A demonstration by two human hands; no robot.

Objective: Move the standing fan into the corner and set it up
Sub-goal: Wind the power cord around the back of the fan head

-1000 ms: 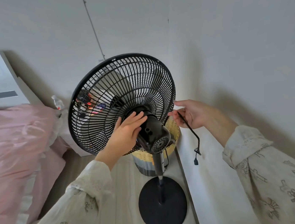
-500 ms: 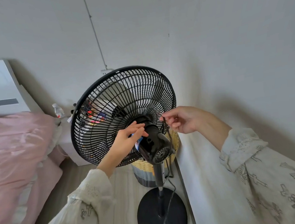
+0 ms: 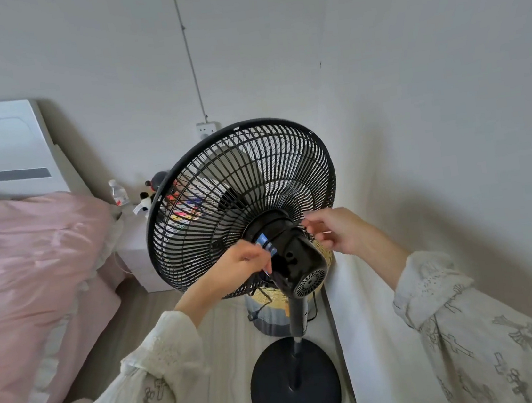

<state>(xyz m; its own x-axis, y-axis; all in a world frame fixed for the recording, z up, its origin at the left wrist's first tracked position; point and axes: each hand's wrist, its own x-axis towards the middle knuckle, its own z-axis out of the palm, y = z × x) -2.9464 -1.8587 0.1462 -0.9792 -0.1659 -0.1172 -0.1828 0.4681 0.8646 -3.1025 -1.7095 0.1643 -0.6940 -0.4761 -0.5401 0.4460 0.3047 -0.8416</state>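
The black standing fan [image 3: 239, 184] stands by the room corner, its round base [image 3: 295, 395] on the floor against the right wall. Its grille tilts up and faces away from me. A thin black power cord [image 3: 274, 224] with a blue tag runs around the neck of the motor housing [image 3: 298, 257]. My left hand [image 3: 235, 265] pinches the cord at the blue tag on the housing's left side. On the housing's right side my right hand [image 3: 338, 231] pinches the cord with curled fingers. The plug is hidden.
A wall socket [image 3: 206, 129] sits on the back wall just above the grille. Behind the fan pole stands a woven basket [image 3: 268, 315]. A bed with a pink cover [image 3: 31, 263] fills the left, with a white nightstand [image 3: 136, 250] and a bottle [image 3: 118, 192] beside it.
My right hand has brought the dangling cord in to the motor housing. My left hand has shifted from resting on the housing to pinching the cord at the blue tag. The view has tilted upward.
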